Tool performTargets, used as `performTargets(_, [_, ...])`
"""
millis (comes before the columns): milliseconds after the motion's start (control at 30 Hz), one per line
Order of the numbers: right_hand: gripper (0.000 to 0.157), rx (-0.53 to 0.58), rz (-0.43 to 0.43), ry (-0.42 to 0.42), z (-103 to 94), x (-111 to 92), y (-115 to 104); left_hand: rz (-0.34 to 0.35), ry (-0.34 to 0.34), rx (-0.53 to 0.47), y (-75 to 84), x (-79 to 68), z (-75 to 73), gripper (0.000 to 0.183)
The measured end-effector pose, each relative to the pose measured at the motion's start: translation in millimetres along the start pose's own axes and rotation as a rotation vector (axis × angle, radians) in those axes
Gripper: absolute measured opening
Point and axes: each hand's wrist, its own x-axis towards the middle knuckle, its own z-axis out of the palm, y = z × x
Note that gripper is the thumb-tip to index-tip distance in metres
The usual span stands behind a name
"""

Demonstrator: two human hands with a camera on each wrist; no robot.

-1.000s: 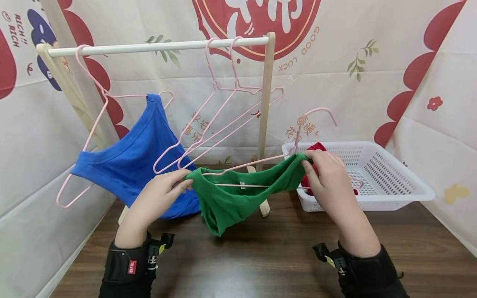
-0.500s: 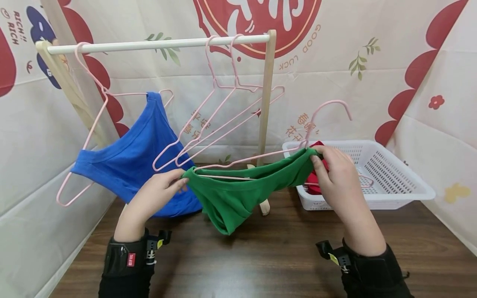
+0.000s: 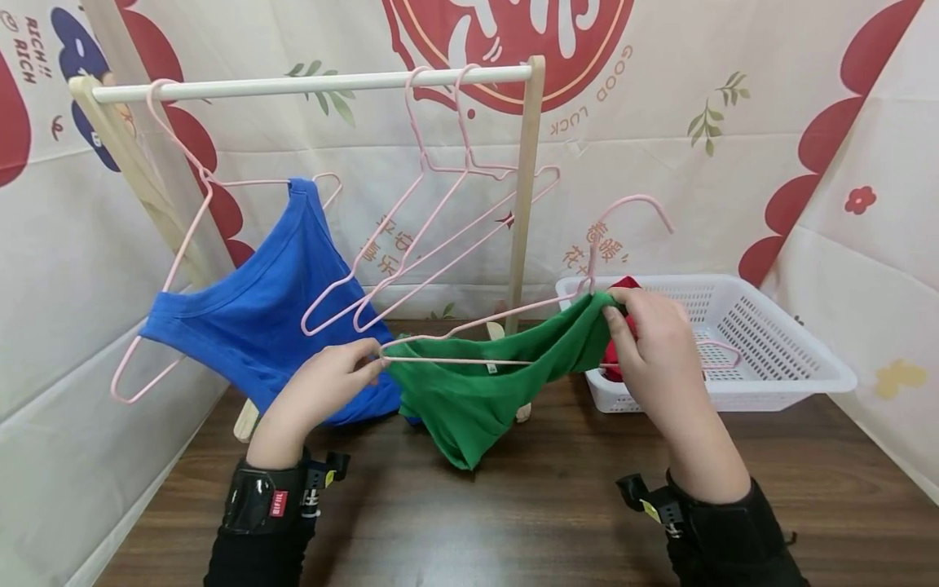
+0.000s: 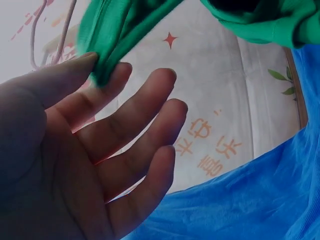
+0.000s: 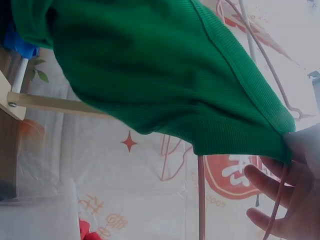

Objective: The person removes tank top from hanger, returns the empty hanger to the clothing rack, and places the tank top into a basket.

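Observation:
A small green garment with ribbed edges and a white tag inside its opening is stretched between both hands above the table. My left hand pinches its left end between thumb and forefinger; the other fingers are loosely bent in the left wrist view. My right hand pinches the right end, as the right wrist view also shows. A pink hanger runs through the garment, its hook up at the right. The hanger's left end lies right at my left fingertips, and its far end passes behind my right hand.
A blue garment hangs on a pink hanger from the left of a white-barred wooden rack. Bare pink hangers hang near the rack's right post. A white basket with red cloth stands behind my right hand.
The hanger's left end has come out past the garment's left edge to my left fingers. My left hand has shifted slightly right. The hook moved right, then back left.

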Motion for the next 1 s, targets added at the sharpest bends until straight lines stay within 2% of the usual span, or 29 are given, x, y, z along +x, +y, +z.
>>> performTargets(100, [0.017,-0.021,-0.021,-0.004,3.5,0,-1,0.018,0.008,-0.004,2.3,-0.1,1.2,0.017])
performTargets(333, [0.016,-0.051,-0.046,-0.009,8.5,0,0,0.121,0.001,-0.027,7.9,-2.0,0.6,0.018])
performTargets(467, [0.015,-0.045,-0.047,-0.014,9.6,0,0,0.136,0.029,-0.005,14.6,-4.0,-0.8,0.02])
performTargets(567, [0.015,-0.03,-0.035,-0.015,9.2,0,-1,0.15,0.097,0.022,19.7,-7.7,-3.7,0.022])
performTargets(767, [0.017,-0.011,-0.038,-0.016,9.9,1,-1,0.208,0.292,0.005,27.4,-17.9,-12.3,0.023])
performTargets(1000, [0.018,-0.027,-0.099,-0.074,13.0,0,-3,0.303,0.479,-0.139,30.9,-27.9,-19.4,0.016])
